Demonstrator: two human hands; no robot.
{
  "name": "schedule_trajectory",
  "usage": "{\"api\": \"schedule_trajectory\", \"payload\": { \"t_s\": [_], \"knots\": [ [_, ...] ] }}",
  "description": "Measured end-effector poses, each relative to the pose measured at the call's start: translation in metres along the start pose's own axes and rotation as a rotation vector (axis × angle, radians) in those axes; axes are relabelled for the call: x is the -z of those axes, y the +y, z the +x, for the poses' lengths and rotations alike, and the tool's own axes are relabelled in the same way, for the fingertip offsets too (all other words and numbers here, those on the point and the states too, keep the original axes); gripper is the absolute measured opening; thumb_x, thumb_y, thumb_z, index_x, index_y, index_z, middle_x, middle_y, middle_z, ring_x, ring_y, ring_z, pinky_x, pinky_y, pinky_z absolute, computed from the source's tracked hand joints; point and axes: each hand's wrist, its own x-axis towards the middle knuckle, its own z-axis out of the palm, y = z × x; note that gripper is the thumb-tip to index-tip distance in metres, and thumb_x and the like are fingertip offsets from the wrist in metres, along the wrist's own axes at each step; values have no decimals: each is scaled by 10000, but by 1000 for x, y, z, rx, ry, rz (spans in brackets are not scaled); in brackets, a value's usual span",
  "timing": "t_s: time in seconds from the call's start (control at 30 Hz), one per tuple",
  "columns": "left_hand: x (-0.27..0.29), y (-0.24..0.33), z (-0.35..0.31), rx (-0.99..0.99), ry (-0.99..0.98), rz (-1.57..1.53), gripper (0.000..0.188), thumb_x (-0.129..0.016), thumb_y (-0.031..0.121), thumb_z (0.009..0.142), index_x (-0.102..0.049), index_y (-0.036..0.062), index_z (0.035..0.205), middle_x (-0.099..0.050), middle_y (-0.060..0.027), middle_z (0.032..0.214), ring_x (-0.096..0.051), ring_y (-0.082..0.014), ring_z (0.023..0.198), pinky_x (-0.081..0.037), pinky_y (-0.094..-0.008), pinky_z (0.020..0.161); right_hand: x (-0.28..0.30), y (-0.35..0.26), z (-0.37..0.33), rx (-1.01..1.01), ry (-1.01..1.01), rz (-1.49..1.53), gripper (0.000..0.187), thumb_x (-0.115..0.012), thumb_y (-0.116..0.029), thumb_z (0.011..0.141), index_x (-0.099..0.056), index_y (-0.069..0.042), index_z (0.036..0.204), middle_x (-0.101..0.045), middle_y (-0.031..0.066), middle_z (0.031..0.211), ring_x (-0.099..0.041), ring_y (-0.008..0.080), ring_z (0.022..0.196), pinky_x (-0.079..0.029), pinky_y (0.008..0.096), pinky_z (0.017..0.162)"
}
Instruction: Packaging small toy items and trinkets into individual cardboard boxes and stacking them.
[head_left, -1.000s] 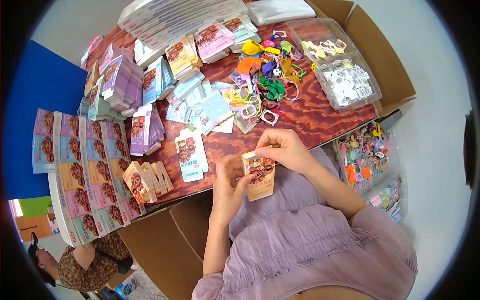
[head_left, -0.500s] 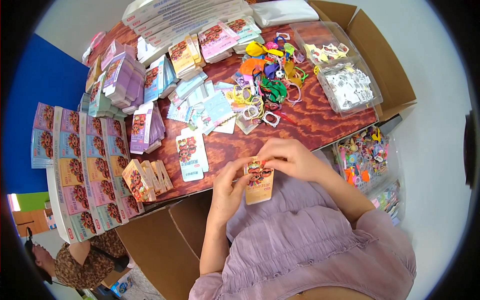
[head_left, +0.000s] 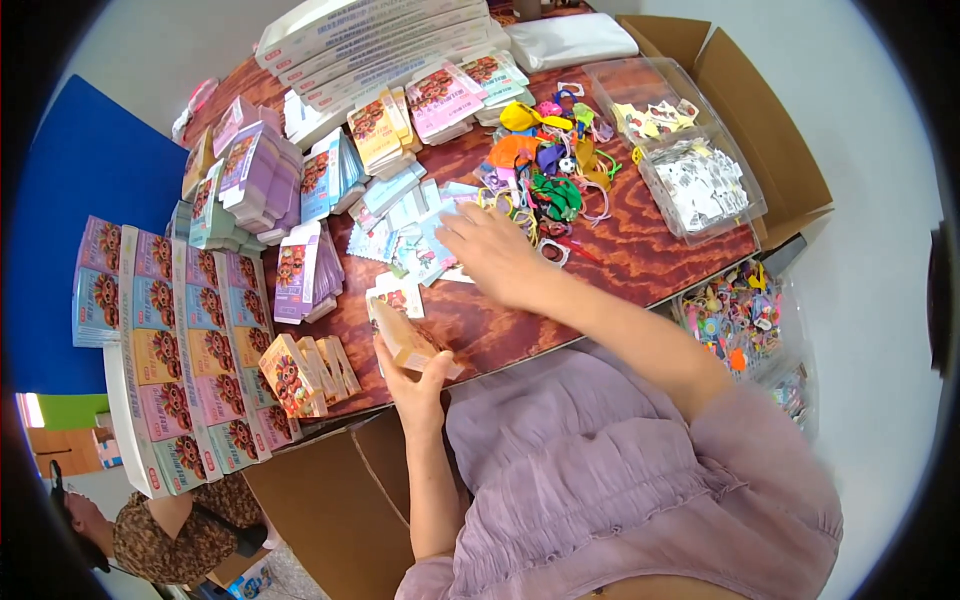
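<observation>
My left hand [head_left: 412, 392] grips a small orange carton [head_left: 408, 343] near the table's front edge. The carton stands out from the flat ones; it is tilted, with a narrow side facing up. Stretched out over loose pale blue cards [head_left: 422, 252] is my right hand [head_left: 492, 256], fingers extended; whether the fingertips touch the cards I cannot tell. Partly behind the orange carton lies a flat white-and-green carton [head_left: 405, 297]. Left of my left hand stand several filled-out orange cartons [head_left: 300, 372].
Colourful small toys [head_left: 553, 185] lie heaped beyond my right hand. Stacked flat cartons [head_left: 380, 130] and long white boxes [head_left: 375, 45] line the back. Display trays of cartons [head_left: 180, 360] stand left. A clear container [head_left: 700, 185] of white pieces sits right. Another person [head_left: 165, 535] is lower left.
My right hand has left the orange carton and moved forward over the loose cards. My left hand has carried the carton left and forward, tilting it.
</observation>
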Motion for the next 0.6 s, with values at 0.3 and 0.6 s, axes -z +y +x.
{"api": "schedule_trajectory", "payload": {
  "t_s": [0.3, 0.6],
  "knots": [
    [-3, 28, 1, 125, -41, 113, 643, -768, 74, 782, -416, 15, 1317, -532, -68, 1147, -546, -150, 1023, -475, -310, 874, 14, 28, 28, 294, 128, -263, 92, -601, -87, 778, -627, -60, 862, -614, 70, 864, -614, 262, 851, -487, 390, 744],
    [-28, 29, 15, -270, -64, 987, 701, -889, 206, 652, -481, -11, 1178, -514, -169, 1106, -531, -355, 1036, -465, -434, 860, 53, 35, 2, -624, 356, 1138, 121, -632, -135, 936, -632, -34, 868, -592, -33, 720, -450, 10, 526, -326, 195, 438]
  ]
}}
